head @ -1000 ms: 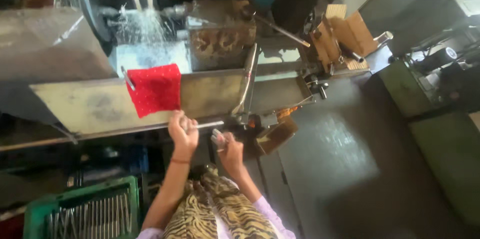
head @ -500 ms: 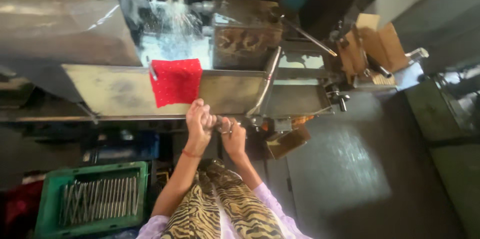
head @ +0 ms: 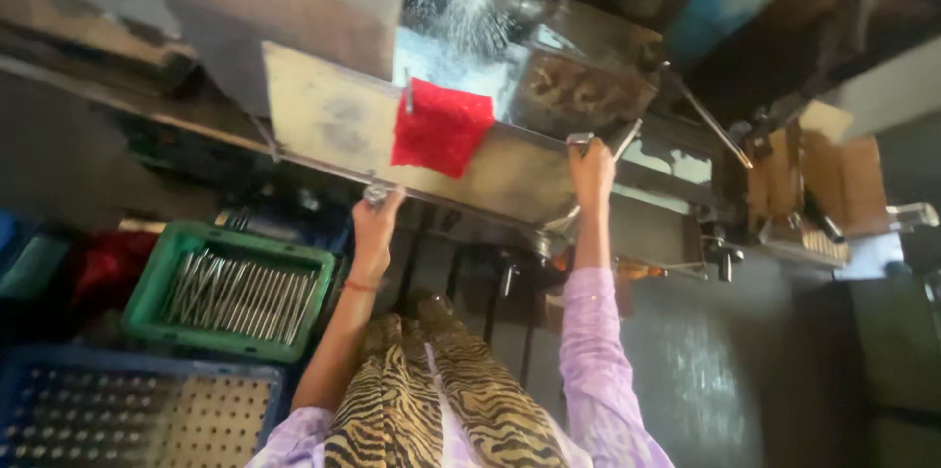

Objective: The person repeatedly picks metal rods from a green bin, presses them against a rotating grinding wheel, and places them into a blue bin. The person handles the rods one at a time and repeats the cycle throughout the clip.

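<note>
We look down on a dim workshop with a grey concrete floor (head: 745, 380) and a metal machine (head: 578, 86) running across the top, coolant spraying white over its upper part. Our left hand (head: 374, 218) is curled shut around a short metal part (head: 375, 195) (only its rounded silvery end shows above the fingers), held against the lower edge of the machine's sloped steel guard (head: 323, 115). Our right hand (head: 591, 162) is raised higher, fingers closed over the grey end of a lever (head: 580, 140). One red cloth (head: 440, 127) hangs over the guard, between the two hands and just above the left fingers. Below and left of the left hand sits one green crate (head: 230, 292) filled with thin metal rods, too many and too tightly packed to count. Nearer us is one blue crate (head: 137, 419) with a perforated bottom. A striped scarf (head: 441, 390) hangs between our arms.
</note>
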